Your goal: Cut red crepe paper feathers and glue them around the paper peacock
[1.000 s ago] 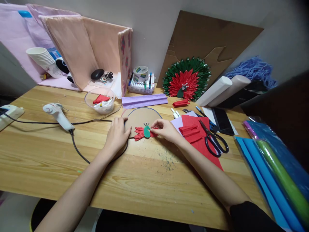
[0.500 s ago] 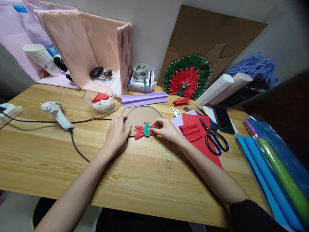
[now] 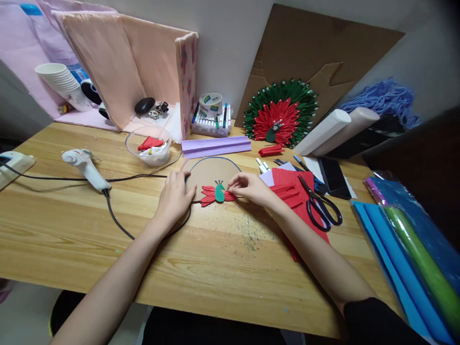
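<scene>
A semicircular brown cardboard piece (image 3: pixel 204 172) with a blue line along its curved edge lies on the table. On its lower part sits a small green peacock body (image 3: pixel 220 192) with a crest. Red paper petals (image 3: pixel 207 196) fan out on its left, and another red paper petal (image 3: pixel 230 196) lies at its right. My left hand (image 3: pixel 173 197) rests on the cardboard's left edge, fingers extended and thumb apart. With thumb and forefinger together, my right hand (image 3: pixel 250 189) pinches at the right-hand petal; the fingertips partly cover it.
Black-handled scissors (image 3: pixel 319 206) lie on red paper (image 3: pixel 300 199) at the right. A white glue gun (image 3: pixel 86 170) and its cord occupy the left. Behind are a plastic bowl (image 3: pixel 131 143), a lilac paper strip (image 3: pixel 215 146) and a larger red-green peacock (image 3: pixel 280 115). Wrapped paper rolls (image 3: pixel 406 239) lie far right.
My right hand has shifted slightly right, away from the green body, uncovering more of the right-hand petal. My left hand stays in place. The red paper beside my right arm has shifted slightly.
</scene>
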Demonstrator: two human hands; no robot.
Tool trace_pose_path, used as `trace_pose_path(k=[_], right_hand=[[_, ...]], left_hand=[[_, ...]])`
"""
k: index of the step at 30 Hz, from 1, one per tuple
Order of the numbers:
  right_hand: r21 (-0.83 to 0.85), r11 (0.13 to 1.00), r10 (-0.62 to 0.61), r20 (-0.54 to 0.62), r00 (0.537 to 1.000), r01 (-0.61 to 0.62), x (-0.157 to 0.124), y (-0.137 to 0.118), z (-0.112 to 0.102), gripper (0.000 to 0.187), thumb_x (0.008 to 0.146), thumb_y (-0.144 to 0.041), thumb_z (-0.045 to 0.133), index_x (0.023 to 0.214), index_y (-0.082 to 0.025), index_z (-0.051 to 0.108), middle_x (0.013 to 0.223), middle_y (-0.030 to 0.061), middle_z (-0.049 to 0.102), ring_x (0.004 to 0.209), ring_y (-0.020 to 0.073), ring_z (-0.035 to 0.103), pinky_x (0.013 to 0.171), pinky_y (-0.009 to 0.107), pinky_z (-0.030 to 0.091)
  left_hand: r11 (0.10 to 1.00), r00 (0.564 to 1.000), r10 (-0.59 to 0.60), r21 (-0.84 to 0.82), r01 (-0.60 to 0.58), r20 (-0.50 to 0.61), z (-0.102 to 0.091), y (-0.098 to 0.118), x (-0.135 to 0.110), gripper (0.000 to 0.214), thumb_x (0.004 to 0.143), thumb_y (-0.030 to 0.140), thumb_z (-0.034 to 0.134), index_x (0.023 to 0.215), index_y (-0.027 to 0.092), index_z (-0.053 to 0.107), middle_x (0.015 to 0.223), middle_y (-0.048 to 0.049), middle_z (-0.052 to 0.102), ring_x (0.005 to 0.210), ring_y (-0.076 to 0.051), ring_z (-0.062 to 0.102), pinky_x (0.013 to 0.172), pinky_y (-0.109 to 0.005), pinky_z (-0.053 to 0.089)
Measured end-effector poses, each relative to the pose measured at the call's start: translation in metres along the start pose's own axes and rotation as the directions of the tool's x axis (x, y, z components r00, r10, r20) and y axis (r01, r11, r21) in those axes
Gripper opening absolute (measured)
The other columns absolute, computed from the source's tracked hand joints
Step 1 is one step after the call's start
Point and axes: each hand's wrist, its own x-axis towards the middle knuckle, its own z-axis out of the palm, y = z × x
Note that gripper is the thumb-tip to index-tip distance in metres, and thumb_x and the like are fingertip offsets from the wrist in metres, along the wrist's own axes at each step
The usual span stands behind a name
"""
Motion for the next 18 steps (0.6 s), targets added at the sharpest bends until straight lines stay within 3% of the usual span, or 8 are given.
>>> trace_pose_path(k=[9,18], right_hand=[[0.030,0.999,0.028,0.003,1.000,-0.028,0.0003,0.0002,0.0023,0.015,0.064,-0.019,0.068,0.075,-0.016,0.058,0.071,0.0030,0.064,0.064,0.0119,0.060,0.062,0.027,0.049],[-0.137,0.988,-0.071,-0.028,0.997,0.067,-0.0024,0.0031,0.0036,0.013,0.069,-0.022,0.065,0.079,-0.015,0.062,0.068,0.0010,0.061,0.062,0.0120,0.057,0.055,0.024,0.044]], left_hand=[[1.000,1.000,-0.002,-0.026,0.002,-0.003,-0.0003,0.0004,0.0000,0.033,0.083,0.030,0.050,0.113,0.016,0.049,0.111,-0.0123,0.052,0.109,-0.027,0.048,0.096,-0.042,0.039],[1.000,1.000,0.002,-0.027,-0.002,-0.006,-0.0001,-0.0007,0.0007,0.032,0.083,0.030,0.050,0.112,0.017,0.049,0.111,-0.0113,0.052,0.109,-0.027,0.048,0.096,-0.042,0.040]])
